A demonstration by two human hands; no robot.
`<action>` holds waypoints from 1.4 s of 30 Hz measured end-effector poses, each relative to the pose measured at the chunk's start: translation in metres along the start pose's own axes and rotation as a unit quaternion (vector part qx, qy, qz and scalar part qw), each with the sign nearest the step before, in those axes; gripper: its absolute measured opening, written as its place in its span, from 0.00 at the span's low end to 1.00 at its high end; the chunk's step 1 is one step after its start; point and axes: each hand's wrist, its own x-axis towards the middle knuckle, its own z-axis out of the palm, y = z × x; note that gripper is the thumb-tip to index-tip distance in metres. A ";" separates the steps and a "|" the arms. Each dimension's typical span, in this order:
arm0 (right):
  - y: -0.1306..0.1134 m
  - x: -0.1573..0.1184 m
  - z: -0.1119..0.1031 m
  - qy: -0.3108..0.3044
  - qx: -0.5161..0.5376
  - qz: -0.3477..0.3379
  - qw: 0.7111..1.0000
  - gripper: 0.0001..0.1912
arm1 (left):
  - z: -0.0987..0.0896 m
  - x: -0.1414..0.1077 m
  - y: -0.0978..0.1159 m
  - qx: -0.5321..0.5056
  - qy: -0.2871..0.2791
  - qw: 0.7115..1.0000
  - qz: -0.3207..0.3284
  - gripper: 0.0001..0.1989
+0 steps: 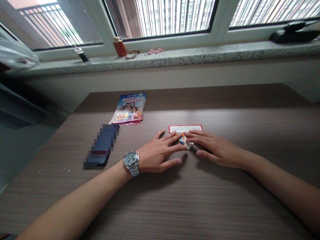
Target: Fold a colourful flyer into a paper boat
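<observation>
Inward from the far edge of the table (200, 206), a folded paper (185, 128) is partly covered by the outstretched left hand (159, 154) and right hand (218, 148), neither gripping, apparently so its folds stay flat.

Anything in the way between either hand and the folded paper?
Nothing visible. The left hand and right hand both have fingers on the folded paper. The flyer stack and the dark, pixelated item lie off to the left, clear of both hands.
</observation>
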 end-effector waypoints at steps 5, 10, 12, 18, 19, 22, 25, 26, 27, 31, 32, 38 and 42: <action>0.000 0.000 -0.002 -0.015 -0.001 -0.010 1.000 0.28 | 0.005 0.002 -0.004 -0.009 0.014 0.999 -0.027 0.28; 0.000 -0.001 -0.005 -0.037 -0.027 -0.031 0.998 0.27 | 0.008 0.002 -0.008 0.043 0.006 0.999 -0.013 0.26; 0.001 -0.001 -0.006 -0.041 -0.031 -0.039 0.998 0.28 | 0.008 0.002 -0.009 0.050 0.004 0.999 -0.008 0.26; -0.001 0.000 -0.006 -0.044 -0.043 -0.040 0.997 0.26 | 0.005 0.001 -0.007 0.053 -0.014 0.998 -0.005 0.26; -0.001 0.000 -0.006 -0.042 -0.042 -0.037 0.998 0.26 | 0.005 0.001 -0.007 0.052 -0.017 0.998 -0.008 0.26; -0.002 0.001 -0.006 -0.037 -0.035 -0.028 0.998 0.25 | 0.003 0.001 -0.009 0.047 -0.018 0.999 -0.017 0.25; -0.002 0.001 -0.005 -0.034 -0.027 -0.022 0.999 0.24 | 0.002 0.001 -0.010 0.045 -0.015 0.999 -0.014 0.24; -0.002 0.001 -0.005 -0.032 -0.025 -0.020 0.999 0.24 | 0.001 0.001 -0.011 0.046 -0.014 0.999 -0.014 0.24; -0.002 0.001 -0.005 -0.030 -0.023 -0.018 0.999 0.24 | 0.001 0.001 -0.012 0.048 -0.012 0.999 -0.015 0.24; -0.001 0.001 -0.004 -0.030 -0.028 -0.017 0.999 0.24 | -0.001 0.000 -0.017 0.056 0.008 0.997 -0.047 0.25; -0.001 0.001 -0.004 -0.032 -0.032 -0.018 0.999 0.24 | -0.001 -0.001 -0.019 0.057 0.013 0.997 -0.056 0.26; -0.001 0.002 -0.004 -0.035 -0.038 -0.024 0.998 0.25 | 0.001 -0.001 -0.019 0.076 0.047 0.995 -0.042 0.28; -0.001 0.002 -0.003 -0.025 -0.035 -0.019 0.999 0.24 | 0.002 -0.001 -0.016 0.096 0.073 0.993 -0.015 0.25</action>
